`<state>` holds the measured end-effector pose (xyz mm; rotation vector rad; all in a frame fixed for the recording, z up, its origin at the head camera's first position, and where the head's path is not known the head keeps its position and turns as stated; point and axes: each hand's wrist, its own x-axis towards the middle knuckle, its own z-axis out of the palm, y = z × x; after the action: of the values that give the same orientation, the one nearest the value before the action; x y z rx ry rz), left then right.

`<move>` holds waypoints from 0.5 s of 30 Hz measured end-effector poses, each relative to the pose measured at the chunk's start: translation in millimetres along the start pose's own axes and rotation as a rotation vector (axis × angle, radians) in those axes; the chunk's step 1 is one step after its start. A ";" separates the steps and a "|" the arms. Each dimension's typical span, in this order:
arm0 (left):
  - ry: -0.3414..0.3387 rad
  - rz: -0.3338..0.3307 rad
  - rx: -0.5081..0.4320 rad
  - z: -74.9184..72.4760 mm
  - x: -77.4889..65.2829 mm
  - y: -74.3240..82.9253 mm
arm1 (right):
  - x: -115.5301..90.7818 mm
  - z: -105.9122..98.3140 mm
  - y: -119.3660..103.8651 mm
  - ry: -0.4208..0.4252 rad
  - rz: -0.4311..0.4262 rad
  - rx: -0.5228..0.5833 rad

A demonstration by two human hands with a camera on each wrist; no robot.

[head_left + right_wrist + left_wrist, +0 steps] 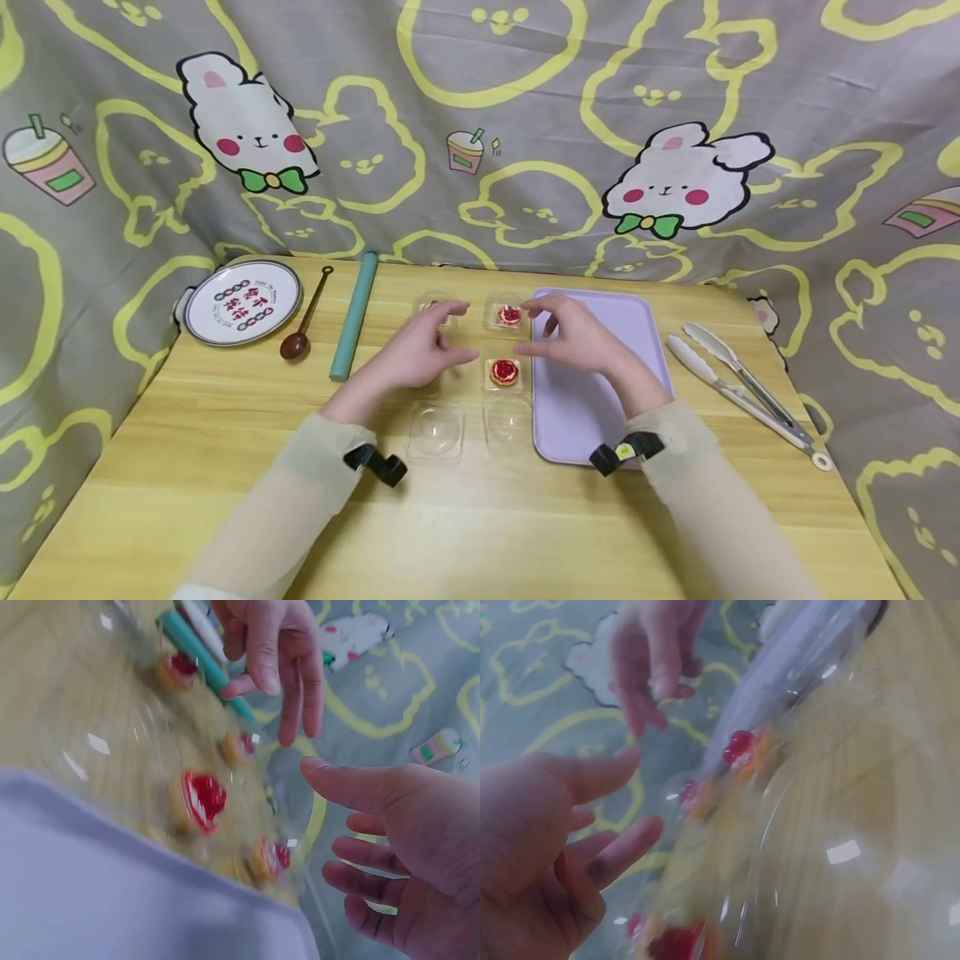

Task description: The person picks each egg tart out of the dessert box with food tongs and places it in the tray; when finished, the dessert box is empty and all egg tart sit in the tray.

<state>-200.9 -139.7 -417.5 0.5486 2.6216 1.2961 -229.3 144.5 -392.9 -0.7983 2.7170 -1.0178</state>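
Note:
Both hands hover over the clear plastic boxes in the middle of the table, palms facing each other and holding nothing. My left hand (pixel 420 350) is above the left column of boxes, its fingers relaxed and apart. My right hand (pixel 573 333) hangs over the tray's left edge, thumb and fingers spread. Fruit tarts with red tops sit in boxes: one tart (pixel 509 315) at the back right, another tart (pixel 504 372) just in front. Two tarts in the left column, largely covered by my left hand in the head view, show as a nearer tart (pixel 176 671) and a farther tart (pixel 238 748) in the right wrist view.
Two boxes without tarts, a left box (pixel 436 433) and a right box (pixel 509 421), stand at the front. A lavender tray (pixel 592 417) and tongs (pixel 742 387) lie to the right. A teal rod (pixel 354 321), brown spoon (pixel 296 344) and white plate (pixel 206 312) are at left.

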 end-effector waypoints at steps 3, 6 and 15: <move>0.022 -0.024 -0.013 9.5 23.2 -3.9 | 14.6 -0.5 12.5 -0.032 0.054 -0.010; 0.036 -0.060 -0.039 18.2 40.9 -7.5 | 27.5 2.3 25.0 -0.056 0.085 -0.011; -0.026 -0.116 0.060 33.2 77.5 -11.0 | 53.5 10.4 54.0 -0.089 0.103 0.021</move>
<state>-264.7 -90.9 -445.4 0.4116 2.6356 1.1711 -295.1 144.7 -432.4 -0.6750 2.6381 -0.9639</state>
